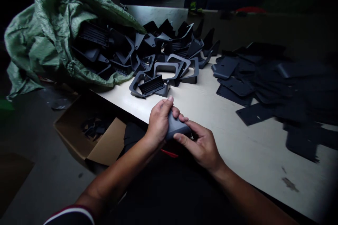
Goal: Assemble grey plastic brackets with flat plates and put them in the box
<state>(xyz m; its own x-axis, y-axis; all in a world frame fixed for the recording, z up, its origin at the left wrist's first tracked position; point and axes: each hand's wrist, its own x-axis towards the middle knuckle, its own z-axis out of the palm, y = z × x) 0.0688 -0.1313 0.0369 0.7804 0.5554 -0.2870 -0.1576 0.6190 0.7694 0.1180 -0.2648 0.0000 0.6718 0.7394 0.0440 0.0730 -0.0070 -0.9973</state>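
Between my two hands, near the front edge of the table, is a dark grey plastic housing (pixel 176 126) with smooth sides. My left hand (pixel 159 119) wraps round its left side, thumb pointing up and fingertips over the far edge. On the right side my right hand (pixel 202 144) grips it between thumb and fingers. The underside of the housing is hidden from me. Beyond my hands lie loose dark plastic frames (pixel 166 66) in a jumbled heap, the closest just past my left thumb.
A green woven sack (pixel 52 31) spills similar parts onto the pale table (pixel 200 109). Flat dark plates (pixel 237 86) are strewn over the right side. Below the table's left edge stands an open cardboard box (pixel 105 144) with small dark pieces (pixel 93 126) inside.
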